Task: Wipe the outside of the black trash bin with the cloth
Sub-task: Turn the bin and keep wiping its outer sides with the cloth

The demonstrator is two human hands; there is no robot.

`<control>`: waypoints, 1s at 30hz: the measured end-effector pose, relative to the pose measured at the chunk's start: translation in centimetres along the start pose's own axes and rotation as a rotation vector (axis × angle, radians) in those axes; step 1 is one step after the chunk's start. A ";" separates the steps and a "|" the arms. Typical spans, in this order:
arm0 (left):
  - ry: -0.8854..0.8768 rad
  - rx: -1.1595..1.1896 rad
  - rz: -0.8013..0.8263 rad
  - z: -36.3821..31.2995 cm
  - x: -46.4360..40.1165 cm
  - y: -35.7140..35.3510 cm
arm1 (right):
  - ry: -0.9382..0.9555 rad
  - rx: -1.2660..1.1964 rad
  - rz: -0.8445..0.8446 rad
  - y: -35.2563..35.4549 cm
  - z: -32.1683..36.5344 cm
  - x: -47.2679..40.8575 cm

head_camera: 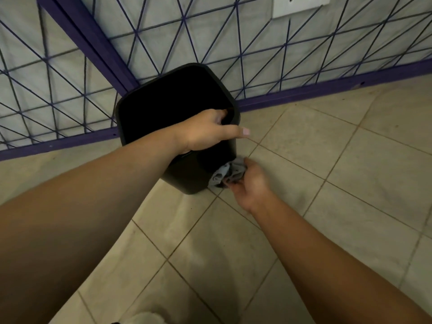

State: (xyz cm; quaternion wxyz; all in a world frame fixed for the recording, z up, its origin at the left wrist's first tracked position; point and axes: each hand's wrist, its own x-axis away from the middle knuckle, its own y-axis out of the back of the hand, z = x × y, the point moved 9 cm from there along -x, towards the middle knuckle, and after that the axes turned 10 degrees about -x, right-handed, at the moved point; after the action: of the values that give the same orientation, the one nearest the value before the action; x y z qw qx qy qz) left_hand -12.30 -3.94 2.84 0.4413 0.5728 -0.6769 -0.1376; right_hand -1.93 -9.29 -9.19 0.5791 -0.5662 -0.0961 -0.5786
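Note:
The black trash bin (163,101) stands on the tiled floor in a corner of a purple wire fence. My left hand (205,132) grips the bin's near rim, fingers curled inside the opening and thumb stretched along the outside. Low on the bin's near right side, my right hand (251,183) holds a crumpled grey cloth (225,175) and presses it against the bin's outer wall close to the floor. The bin's inside is dark and shows no contents.
A purple wire fence (280,66) runs behind and left of the bin, its bottom rail along the floor. Beige floor tiles (327,171) spread to the right and toward me. A white wall plate (299,5) sits at the top right.

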 end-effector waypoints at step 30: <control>-0.012 0.075 0.013 0.5 0.0 0.2 | 0.139 0.175 0.002 -0.4 -2.0 -2.1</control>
State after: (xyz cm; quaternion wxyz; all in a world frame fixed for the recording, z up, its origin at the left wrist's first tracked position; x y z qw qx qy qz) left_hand -12.80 -4.06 2.68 0.4164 0.5837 -0.6879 -0.1128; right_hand -4.01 -9.51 -11.23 0.6322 -0.4720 -0.1053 -0.6053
